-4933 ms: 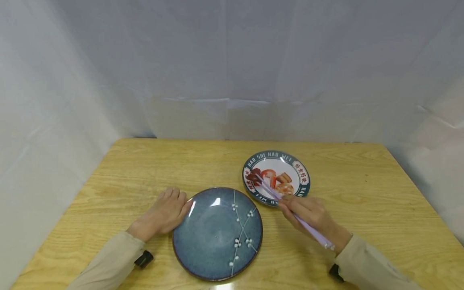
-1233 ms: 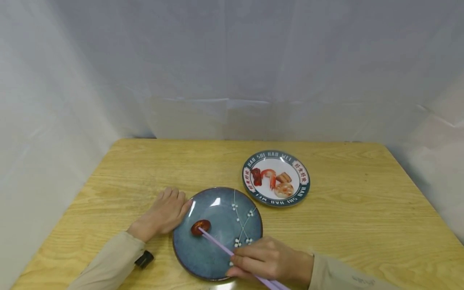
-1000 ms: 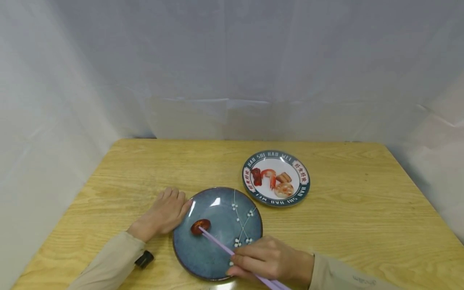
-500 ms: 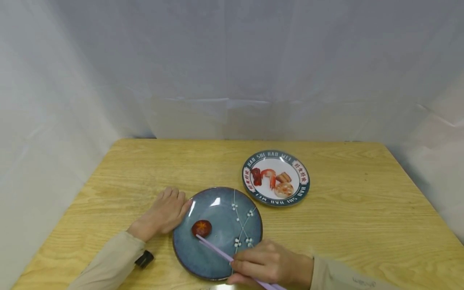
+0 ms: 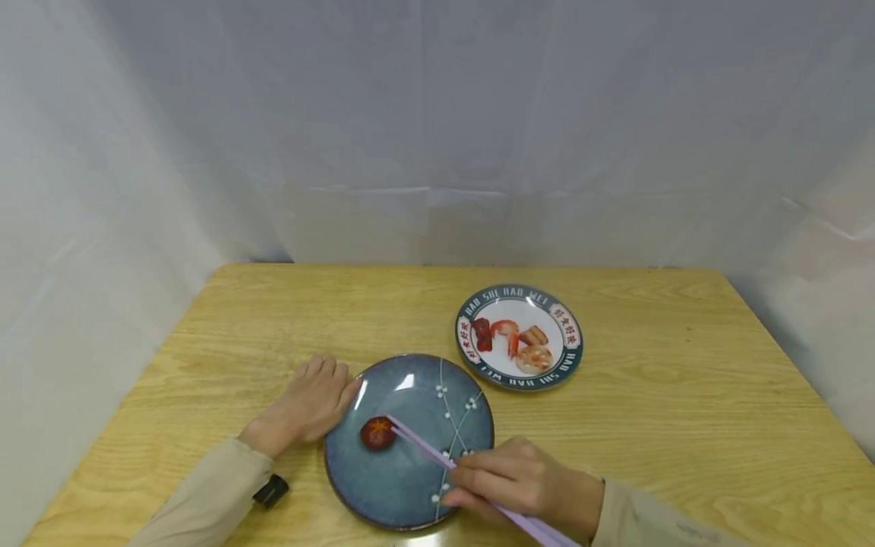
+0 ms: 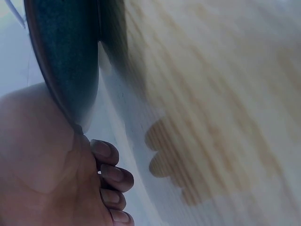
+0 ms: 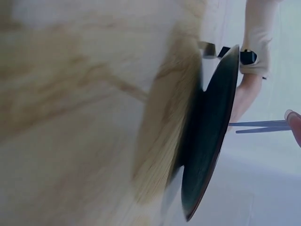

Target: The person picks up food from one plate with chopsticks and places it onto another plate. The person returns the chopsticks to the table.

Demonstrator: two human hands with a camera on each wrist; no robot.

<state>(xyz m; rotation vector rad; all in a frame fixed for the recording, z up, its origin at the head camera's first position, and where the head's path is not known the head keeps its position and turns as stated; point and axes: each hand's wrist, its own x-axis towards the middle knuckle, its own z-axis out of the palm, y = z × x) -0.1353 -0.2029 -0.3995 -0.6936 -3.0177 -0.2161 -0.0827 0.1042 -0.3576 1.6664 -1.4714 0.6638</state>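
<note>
Support the blue plate (image 5: 403, 486), lower centre of the frame, at its left rim, where the left hand (image 5: 307, 403) holds the edge with its thumb over the top and fingers curled beside it. Use light pressure — excess force on the rim may tilt the plate. The mushroom (image 5: 377, 434) lies on this plate, left of its middle, star mark up. The right hand (image 5: 519, 482), lower right of centre, grips the chopsticks (image 5: 436, 454); their tips stand slightly apart at the mushroom's right edge — contact cannot be confirmed. To adjust its position, apply short, low strokes with tips level; the rounded cap probably slides or rolls readily on smooth glaze.
</note>
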